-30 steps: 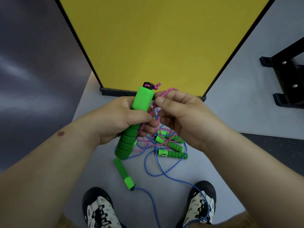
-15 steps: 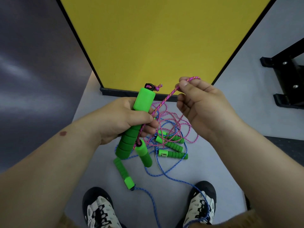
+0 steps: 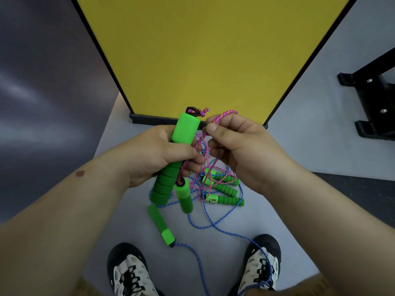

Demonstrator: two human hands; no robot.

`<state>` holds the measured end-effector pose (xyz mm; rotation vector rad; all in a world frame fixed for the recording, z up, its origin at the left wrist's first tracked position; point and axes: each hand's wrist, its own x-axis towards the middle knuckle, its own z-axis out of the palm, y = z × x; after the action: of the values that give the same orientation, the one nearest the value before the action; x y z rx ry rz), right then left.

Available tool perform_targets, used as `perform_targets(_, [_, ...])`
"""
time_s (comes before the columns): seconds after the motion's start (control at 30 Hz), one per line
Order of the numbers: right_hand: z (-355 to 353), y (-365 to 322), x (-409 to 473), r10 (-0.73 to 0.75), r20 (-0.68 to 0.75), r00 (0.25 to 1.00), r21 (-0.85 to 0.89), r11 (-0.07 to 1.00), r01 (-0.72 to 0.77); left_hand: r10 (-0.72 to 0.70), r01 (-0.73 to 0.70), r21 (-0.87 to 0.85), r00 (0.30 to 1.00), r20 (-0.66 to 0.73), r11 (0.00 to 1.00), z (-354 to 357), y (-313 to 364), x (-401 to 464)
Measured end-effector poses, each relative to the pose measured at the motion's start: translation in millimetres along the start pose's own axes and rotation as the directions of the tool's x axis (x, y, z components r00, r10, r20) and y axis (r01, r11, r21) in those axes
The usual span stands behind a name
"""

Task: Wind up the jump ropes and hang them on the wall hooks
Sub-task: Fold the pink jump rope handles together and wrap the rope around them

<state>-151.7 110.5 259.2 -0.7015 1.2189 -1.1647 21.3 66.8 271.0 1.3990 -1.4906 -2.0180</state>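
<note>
My left hand (image 3: 158, 154) grips a green foam jump-rope handle (image 3: 184, 131), held upright, with a knotted pink cord end at its top. A second green handle (image 3: 184, 197) hangs just below that hand on the pink cord. My right hand (image 3: 237, 146) pinches a loop of the pink cord (image 3: 226, 115) between thumb and fingers, close beside the handle's top. More pink cord trails down to a tangle on the floor. A blue rope (image 3: 213, 225) with green handles (image 3: 224, 199) lies on the grey floor below. No wall hooks are in view.
A yellow panel (image 3: 203, 50) with a black frame stands right in front of me. One green handle (image 3: 160, 225) of the blue rope lies between my shoes (image 3: 128, 272). A black metal stand (image 3: 372, 107) sits at the right. The blue cord runs over my right shoe.
My right hand, which had drawn the pink cord out to the right, has come back toward the handle's top with a loop. The second handle now hangs below my left hand.
</note>
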Motion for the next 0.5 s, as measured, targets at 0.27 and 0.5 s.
perform_targets(0.27, [-10.3,-13.9,6.4,-0.046,-0.152,0.987,0.13,0.989,0.066,-0.001,0.001,0.008,1.0,0.023,1.0,1.5,-2.7,-0.3])
perform_targets(0.5, [-0.5,-1.3,0.3,0.058,0.021,0.998,0.051,0.997,-0.06,-0.006,0.005,0.013,0.999,0.042,1.0,0.4,-3.6,0.4])
